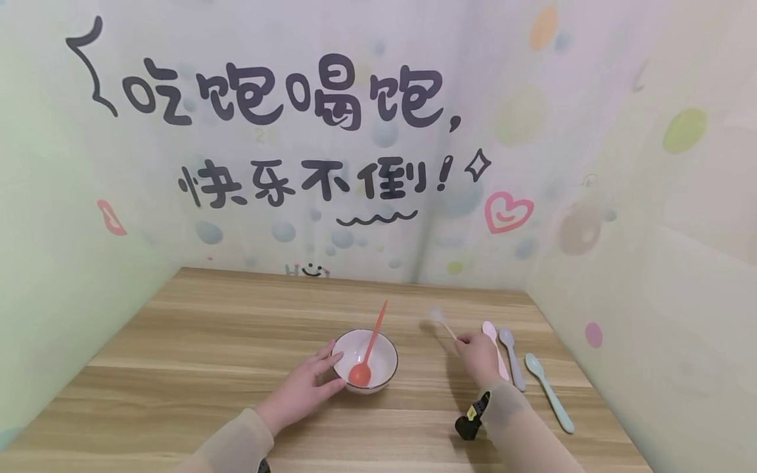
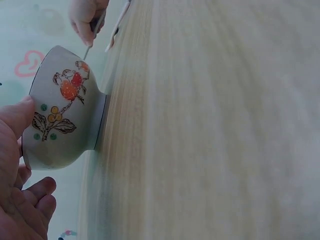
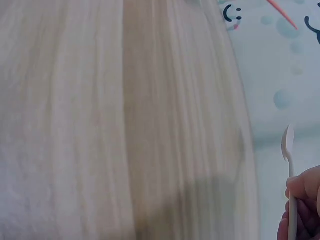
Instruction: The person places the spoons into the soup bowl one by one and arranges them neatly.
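A white bowl (image 1: pixel 384 358) with a dark rim stands upright on the table; fruit and leaves are painted on its outside (image 2: pixel 70 115) in the left wrist view. My left hand (image 1: pixel 304 387) grips its left side, with thumb and fingers at the rim. An orange-red spoon (image 1: pixel 372 348) leans in the bowl, its handle rising past the far rim. To the right, my right hand (image 1: pixel 478 358) pinches a white spoon (image 3: pixel 291 170) by the handle, and the spoon's head points up and away above the table.
Beside and beyond my right hand lie a pink spoon (image 1: pixel 489 330), a grey-purple spoon (image 1: pixel 512 358) and a mint-green spoon (image 1: pixel 550 393) on the wooden table (image 1: pixel 236 335). Printed walls (image 1: pixel 355 249) enclose the back and both sides.
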`<action>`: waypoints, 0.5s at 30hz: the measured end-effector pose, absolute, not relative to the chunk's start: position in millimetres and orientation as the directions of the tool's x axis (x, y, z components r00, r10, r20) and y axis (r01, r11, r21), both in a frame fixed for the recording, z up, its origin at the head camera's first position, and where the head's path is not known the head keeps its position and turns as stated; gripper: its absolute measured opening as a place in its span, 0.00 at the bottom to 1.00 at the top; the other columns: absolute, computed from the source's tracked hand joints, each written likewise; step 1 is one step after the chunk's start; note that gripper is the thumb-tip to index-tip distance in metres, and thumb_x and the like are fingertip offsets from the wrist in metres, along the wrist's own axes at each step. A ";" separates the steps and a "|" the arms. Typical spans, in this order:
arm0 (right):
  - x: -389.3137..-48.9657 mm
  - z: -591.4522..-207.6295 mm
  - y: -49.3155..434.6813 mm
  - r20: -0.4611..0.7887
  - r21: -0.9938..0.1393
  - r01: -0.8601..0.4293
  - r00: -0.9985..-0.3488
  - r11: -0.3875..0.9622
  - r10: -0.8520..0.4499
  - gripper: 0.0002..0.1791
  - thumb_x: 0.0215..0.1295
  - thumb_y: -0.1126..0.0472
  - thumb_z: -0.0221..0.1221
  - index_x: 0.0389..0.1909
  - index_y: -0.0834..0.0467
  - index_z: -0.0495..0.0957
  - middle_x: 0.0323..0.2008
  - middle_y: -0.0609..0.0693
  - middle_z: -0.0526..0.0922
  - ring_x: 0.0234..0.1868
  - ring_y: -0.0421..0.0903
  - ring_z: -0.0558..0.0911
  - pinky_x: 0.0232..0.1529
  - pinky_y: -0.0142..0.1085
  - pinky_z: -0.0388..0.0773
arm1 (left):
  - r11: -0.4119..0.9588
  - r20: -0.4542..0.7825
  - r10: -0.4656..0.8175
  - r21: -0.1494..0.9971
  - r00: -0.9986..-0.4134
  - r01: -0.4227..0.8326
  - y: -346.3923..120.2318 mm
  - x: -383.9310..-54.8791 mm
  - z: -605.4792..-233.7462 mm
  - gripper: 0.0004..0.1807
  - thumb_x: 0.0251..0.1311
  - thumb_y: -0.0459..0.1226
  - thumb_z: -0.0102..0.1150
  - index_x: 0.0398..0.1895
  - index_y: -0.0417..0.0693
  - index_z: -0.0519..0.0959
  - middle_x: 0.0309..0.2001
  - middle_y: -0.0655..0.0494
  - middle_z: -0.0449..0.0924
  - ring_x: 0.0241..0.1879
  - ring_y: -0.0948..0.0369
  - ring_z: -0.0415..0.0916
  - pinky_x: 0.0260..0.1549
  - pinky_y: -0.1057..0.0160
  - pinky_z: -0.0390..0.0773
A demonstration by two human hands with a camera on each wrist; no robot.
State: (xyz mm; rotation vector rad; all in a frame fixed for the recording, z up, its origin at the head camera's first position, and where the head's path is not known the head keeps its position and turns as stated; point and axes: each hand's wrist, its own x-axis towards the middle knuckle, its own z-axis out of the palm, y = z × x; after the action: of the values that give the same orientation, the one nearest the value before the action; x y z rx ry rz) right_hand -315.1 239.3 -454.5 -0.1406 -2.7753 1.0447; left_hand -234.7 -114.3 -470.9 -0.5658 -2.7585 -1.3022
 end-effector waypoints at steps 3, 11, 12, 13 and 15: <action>-313.2 -449.0 235.7 0.129 -0.669 0.017 -0.982 0.743 0.138 0.13 0.64 0.62 0.58 0.44 0.66 0.83 0.35 0.55 0.84 0.31 0.46 0.76 0.31 0.37 0.74 | 0.581 0.191 0.314 0.737 -0.930 0.347 -114.3 -234.8 -471.6 0.33 0.61 0.52 0.60 0.66 0.44 0.70 0.73 0.45 0.54 0.71 0.42 0.52 0.65 0.42 0.57; -308.8 -433.3 226.5 0.149 -0.677 -0.016 -0.982 0.736 0.116 0.13 0.64 0.60 0.59 0.44 0.64 0.84 0.39 0.55 0.85 0.38 0.49 0.80 0.40 0.45 0.76 | 0.575 0.189 0.321 0.740 -0.928 0.349 -114.2 -234.6 -472.3 0.34 0.61 0.52 0.60 0.66 0.44 0.70 0.73 0.45 0.55 0.71 0.42 0.52 0.65 0.41 0.57; -307.8 -431.2 225.1 0.151 -0.678 -0.022 -0.982 0.734 0.111 0.13 0.64 0.60 0.59 0.44 0.64 0.84 0.40 0.56 0.85 0.41 0.50 0.80 0.42 0.46 0.77 | 0.575 0.190 0.320 0.740 -0.928 0.350 -114.3 -234.8 -472.3 0.34 0.61 0.52 0.60 0.66 0.44 0.70 0.73 0.45 0.55 0.71 0.42 0.52 0.65 0.41 0.57; -306.6 -429.2 223.7 0.150 -0.682 -0.026 -0.983 0.731 0.106 0.14 0.64 0.60 0.59 0.44 0.64 0.84 0.41 0.56 0.85 0.43 0.50 0.80 0.44 0.47 0.77 | 0.575 0.190 0.319 0.740 -0.928 0.349 -114.3 -234.9 -472.3 0.34 0.61 0.52 0.60 0.66 0.43 0.70 0.73 0.45 0.54 0.71 0.42 0.52 0.65 0.41 0.57; -304.5 -425.7 221.1 0.144 -0.691 -0.031 -0.985 0.722 0.095 0.14 0.65 0.60 0.59 0.46 0.63 0.83 0.44 0.56 0.85 0.46 0.52 0.80 0.46 0.49 0.76 | 0.577 0.190 0.317 0.739 -0.929 0.348 -114.4 -235.1 -472.3 0.34 0.61 0.52 0.60 0.66 0.43 0.70 0.73 0.45 0.54 0.71 0.42 0.52 0.65 0.41 0.57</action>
State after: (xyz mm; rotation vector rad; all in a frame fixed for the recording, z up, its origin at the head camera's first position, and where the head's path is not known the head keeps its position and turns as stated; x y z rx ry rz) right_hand -304.5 221.1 -425.7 -0.0512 -2.7559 1.1112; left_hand -235.1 -114.4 -472.3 -0.5817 -2.7572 -1.3039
